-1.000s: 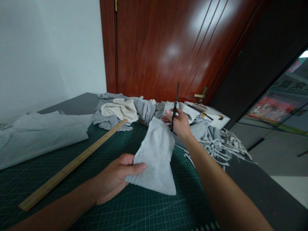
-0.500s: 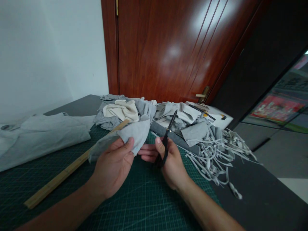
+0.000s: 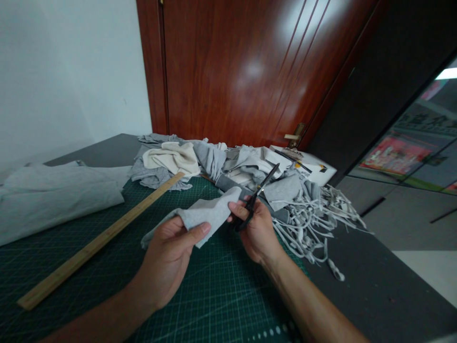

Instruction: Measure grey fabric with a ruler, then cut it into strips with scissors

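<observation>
Green matting (image 3: pixel 214 295) is being overhung by grey cloth (image 3: pixel 210 214), pinched between closed fingers (image 3: pixel 196 234) of the left hand (image 3: pixel 171 259); scissors (image 3: pixel 251 206) are being gripped in the curled right hand (image 3: pixel 260 234).

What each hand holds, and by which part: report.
Left hand: grey cloth, by its near side. Right hand: black scissors, by the handles; whether its fingertips pinch the cloth is unclear.
</observation>
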Motion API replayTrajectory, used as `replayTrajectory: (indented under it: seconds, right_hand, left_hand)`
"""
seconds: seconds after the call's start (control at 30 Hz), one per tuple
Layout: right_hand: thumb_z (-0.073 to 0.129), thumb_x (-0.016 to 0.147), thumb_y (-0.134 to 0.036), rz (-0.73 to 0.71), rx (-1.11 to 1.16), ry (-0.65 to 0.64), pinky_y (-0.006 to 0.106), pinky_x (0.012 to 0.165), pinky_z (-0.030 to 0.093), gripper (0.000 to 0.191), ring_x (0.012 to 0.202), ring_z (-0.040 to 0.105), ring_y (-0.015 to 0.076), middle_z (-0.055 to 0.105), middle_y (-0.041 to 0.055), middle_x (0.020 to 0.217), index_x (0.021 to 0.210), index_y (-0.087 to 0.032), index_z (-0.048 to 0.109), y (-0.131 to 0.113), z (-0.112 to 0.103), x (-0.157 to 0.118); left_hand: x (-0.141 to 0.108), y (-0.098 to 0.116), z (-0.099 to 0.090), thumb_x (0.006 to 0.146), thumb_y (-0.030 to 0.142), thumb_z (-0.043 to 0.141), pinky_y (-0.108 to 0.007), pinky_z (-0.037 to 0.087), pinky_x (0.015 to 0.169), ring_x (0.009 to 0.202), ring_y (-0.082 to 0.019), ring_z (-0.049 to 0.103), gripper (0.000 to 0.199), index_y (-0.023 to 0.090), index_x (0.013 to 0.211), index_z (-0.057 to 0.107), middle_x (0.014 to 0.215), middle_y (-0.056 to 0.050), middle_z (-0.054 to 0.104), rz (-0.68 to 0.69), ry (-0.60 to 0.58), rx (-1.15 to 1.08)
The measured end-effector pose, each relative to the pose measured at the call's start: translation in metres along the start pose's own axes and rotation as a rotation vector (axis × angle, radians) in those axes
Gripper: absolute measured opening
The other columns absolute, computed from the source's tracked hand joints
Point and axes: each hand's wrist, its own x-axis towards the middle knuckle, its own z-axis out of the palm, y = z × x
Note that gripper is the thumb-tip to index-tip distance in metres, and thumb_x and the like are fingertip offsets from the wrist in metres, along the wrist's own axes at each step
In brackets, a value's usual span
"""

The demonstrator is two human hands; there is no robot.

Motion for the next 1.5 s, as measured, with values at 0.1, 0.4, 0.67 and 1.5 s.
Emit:
replayTrajectory:
  seconds: [0.1, 0.4, 0.67, 1.5]
  right_hand:
    - [0.104, 0.059, -0.020, 0.001, -0.039, -0.039, 0.022, 0.048, 0.051, 0.060, 0.052, 0.061, 0.0117, 0.069, -0.0082, 0.070, 0.093, -0.025, 0.055, -0.003, -0.003, 0.000]
    - [0.107, 0.055, -0.027, 0.104, -0.234, -0.107, 0.020, 0.043, 0.046, 0.069, 0.051, 0.059, 0.0123, 0.068, -0.0104, 0.069, 0.099, -0.025, 0.054, -0.002, -0.008, -0.004]
    - [0.106, 0.057, -0.023, 0.200, -0.160, -0.272, 0.016, 0.050, 0.049, 0.055, 0.060, 0.063, 0.0100, 0.073, -0.0033, 0.079, 0.094, -0.018, 0.065, -0.019, -0.013, -0.002]
    - [0.105, 0.065, -0.051, 0.064, -0.256, -0.183, 0.021, 0.050, 0.052, 0.068, 0.052, 0.061, 0.0106, 0.067, -0.0092, 0.065, 0.098, -0.024, 0.051, -0.001, -0.009, -0.004]
  left_hand:
    - [0.003, 0.000, -0.004, 0.074, 0.029, 0.097, -0.047, 0.054, 0.113, 0.123, -0.036, 0.073, 0.032, 0.015, 0.101, 0.086, 0.113, -0.011, 0.085, -0.074, -0.017, -0.065]
    - [0.000, -0.008, -0.010, 0.074, 0.019, 0.094, -0.036, 0.057, 0.090, 0.092, -0.026, 0.078, 0.036, 0.018, 0.109, 0.084, 0.095, -0.007, 0.085, -0.192, -0.149, -0.074]
    - [-0.003, 0.000, -0.007, 0.067, 0.012, 0.090, -0.033, 0.055, 0.077, 0.081, -0.025, 0.076, 0.041, 0.018, 0.107, 0.081, 0.088, -0.005, 0.082, -0.229, -0.109, -0.011]
    - [-0.001, -0.001, -0.007, 0.060, 0.030, 0.104, -0.026, 0.060, 0.084, 0.094, -0.021, 0.078, 0.051, 0.021, 0.106, 0.087, 0.099, -0.005, 0.085, -0.219, -0.015, 0.026]
